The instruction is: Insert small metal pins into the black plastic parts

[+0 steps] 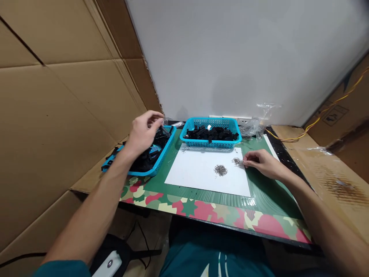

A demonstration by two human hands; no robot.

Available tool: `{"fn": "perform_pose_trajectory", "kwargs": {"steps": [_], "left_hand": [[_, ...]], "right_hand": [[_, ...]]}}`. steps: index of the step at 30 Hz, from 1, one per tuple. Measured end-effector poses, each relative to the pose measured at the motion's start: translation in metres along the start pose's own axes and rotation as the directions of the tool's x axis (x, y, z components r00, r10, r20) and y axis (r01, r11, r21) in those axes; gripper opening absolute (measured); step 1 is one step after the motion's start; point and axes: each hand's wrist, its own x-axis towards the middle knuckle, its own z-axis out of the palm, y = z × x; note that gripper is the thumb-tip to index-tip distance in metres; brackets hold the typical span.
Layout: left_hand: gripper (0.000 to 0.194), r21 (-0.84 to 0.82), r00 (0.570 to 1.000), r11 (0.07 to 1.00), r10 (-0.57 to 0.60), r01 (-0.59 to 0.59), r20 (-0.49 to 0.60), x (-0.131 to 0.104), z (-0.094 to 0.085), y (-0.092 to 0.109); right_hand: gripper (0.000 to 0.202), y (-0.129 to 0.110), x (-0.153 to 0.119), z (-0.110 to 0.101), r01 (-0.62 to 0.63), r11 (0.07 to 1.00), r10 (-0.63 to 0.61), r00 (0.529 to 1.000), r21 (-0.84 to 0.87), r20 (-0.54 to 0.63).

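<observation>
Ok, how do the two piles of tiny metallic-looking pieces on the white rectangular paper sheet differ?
The larger pile spreads wider than the smaller pile. The larger pile lies nearer the camera; the smaller pile is farther back and to the right. The smaller pile is close beside the right hand; the larger pile is farther from it. Both rest on the white rectangular paper sheet.

– Any glare?
– Bright streaks on the desk (248, 202), near its front edge.
– Shadows?
– A soft one on the wall (235, 61) beyond the far edge.
– Distortion?
– Wide-angle stretching at the sides.
</observation>
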Motion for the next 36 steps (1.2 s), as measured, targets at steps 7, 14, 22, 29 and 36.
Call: {"fn": "perform_pose_trajectory", "kwargs": {"steps": [7, 14, 22, 29, 36], "left_hand": [[0.042, -0.642, 0.920, 0.761, 0.179, 0.096, 0.349, -0.026, 0.114, 0.046], [0.045, -0.754, 0.769, 0.496, 0.234, 0.432, 0.594, -0.065, 0.165, 0.073], [0.040, -0.721, 0.760, 0.561, 0.230, 0.408, 0.608, -0.086, 0.161, 0.069], [0.049, -0.708, 0.801, 0.584, 0.157, 0.396, 0.577, -0.086, 0.166, 0.065], [0.043, -0.719, 0.756, 0.511, 0.186, 0.471, 0.627, -0.082, 0.159, 0.070]], "right_hand": [[0.048, -0.004, -0.001, -0.003, -0.031, 0.961, 0.043, 0.998, 0.274, -0.038], [0.034, -0.018, -0.001, 0.005, -0.059, 0.832, 0.063, 0.998, 0.552, 0.012], [0.027, -0.027, 0.000, 0.022, -0.041, 0.793, 0.066, 0.998, 0.608, -0.019], [0.025, -0.026, 0.001, 0.025, -0.031, 0.787, 0.066, 0.997, 0.616, -0.034], [0.024, -0.025, 0.001, 0.024, -0.012, 0.776, 0.101, 0.989, 0.631, -0.105]]}}
